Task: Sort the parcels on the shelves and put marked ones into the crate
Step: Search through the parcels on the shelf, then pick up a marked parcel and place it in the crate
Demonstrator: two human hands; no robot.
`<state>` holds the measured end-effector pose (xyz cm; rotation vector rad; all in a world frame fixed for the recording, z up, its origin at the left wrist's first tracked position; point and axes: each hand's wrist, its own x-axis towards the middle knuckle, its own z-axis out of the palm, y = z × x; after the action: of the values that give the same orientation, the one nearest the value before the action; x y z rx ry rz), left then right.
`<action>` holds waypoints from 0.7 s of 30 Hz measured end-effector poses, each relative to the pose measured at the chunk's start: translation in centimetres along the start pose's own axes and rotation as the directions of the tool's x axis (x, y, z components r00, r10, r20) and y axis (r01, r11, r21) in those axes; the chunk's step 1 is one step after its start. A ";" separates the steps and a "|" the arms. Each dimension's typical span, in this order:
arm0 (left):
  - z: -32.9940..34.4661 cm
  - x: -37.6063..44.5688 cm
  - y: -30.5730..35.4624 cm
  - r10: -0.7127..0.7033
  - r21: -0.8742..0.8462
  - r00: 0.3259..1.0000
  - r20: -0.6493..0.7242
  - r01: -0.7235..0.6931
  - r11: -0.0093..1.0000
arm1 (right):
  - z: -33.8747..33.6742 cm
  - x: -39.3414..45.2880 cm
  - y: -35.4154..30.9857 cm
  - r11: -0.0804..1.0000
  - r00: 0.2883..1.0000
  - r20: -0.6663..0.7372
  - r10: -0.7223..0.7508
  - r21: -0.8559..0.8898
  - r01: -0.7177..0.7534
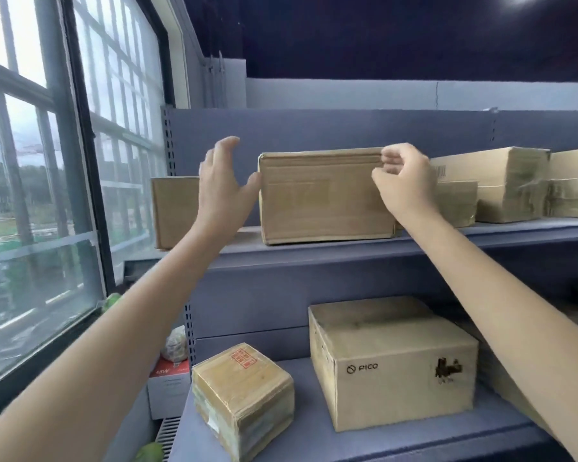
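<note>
Both arms reach up to the upper shelf (414,243), where a wide brown box (326,196) stands at the front edge. The left hand (222,186) is spread open beside the box's left end, thumb tip just at its edge, fingers straight and holding nothing. The right hand (406,180) has its fingers curled at the box's top right corner; they seem to pinch the top edge, though I cannot tell how firmly.

A narrower box (174,211) stands to the left, partly behind the left hand, and more taped parcels (501,185) sit to the right.

On the lower shelf (314,441) rest a small taped cube (244,400) with a red stamp on top and a bigger carton (392,368) printed "PICO". A window (47,178) fills the left side.
</note>
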<state>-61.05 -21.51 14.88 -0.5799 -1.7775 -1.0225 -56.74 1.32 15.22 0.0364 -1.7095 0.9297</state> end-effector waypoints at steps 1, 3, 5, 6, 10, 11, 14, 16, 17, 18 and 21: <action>1.0 0.0 0.0 -0.067 -0.020 0.998 0.013 0.067 0.998 | -0.6 0.4 1.5 0.999 0.999 -0.025 0.039 0.017 -0.038; 3.0 -0.2 -0.5 -0.233 -0.051 0.971 0.060 0.236 0.970 | -1.3 0.7 4.4 0.991 0.991 -0.007 0.132 0.031 -0.132; 5.0 -0.9 -1.3 -0.363 -0.082 0.923 0.127 0.375 0.923 | -1.5 0.7 7.0 0.982 0.978 0.096 0.188 -0.019 -0.187; 5.9 -1.4 -1.7 -0.407 -0.109 0.902 0.146 0.423 0.899 | -1.3 0.5 8.1 0.981 0.966 0.172 0.192 -0.057 -0.185; 8.4 -2.6 -1.9 -0.462 -0.159 0.882 0.092 0.471 0.868 | -0.3 0.1 10.2 0.988 0.924 0.353 0.147 -0.090 -0.123; 8.3 -2.7 -1.7 -0.447 -0.149 0.892 0.073 0.452 0.879 | -0.4 0.1 10.2 0.991 0.928 0.348 0.132 -0.077 -0.112; 7.1 -2.8 -0.2 -0.422 -0.199 0.905 0.048 0.423 0.884 | -1.6 -0.1 9.4 0.996 0.946 0.312 0.086 -0.004 -0.089; 5.7 -3.8 1.4 -0.389 -0.282 0.919 0.056 0.388 0.877 | -3.4 -0.8 9.0 0.998 0.966 0.259 0.019 0.053 -0.034; 4.9 -4.7 2.5 -0.364 -0.331 0.930 0.058 0.362 0.871 | -4.5 -1.6 8.9 0.996 0.968 0.250 -0.006 0.092 -0.017; 4.2 -5.9 3.5 -0.335 -0.381 0.940 0.061 0.332 0.863 | -5.7 -2.5 8.8 0.992 0.967 0.255 -0.026 0.123 -0.006; 2.0 -9.5 5.8 -0.296 -0.498 0.949 0.107 0.308 0.811 | -8.7 -5.2 9.0 0.944 0.943 0.333 0.014 0.308 -0.122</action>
<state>-53.72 -16.18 8.10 -0.6389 -1.6468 -1.7480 -52.02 10.46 6.42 0.3710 -1.8485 1.3098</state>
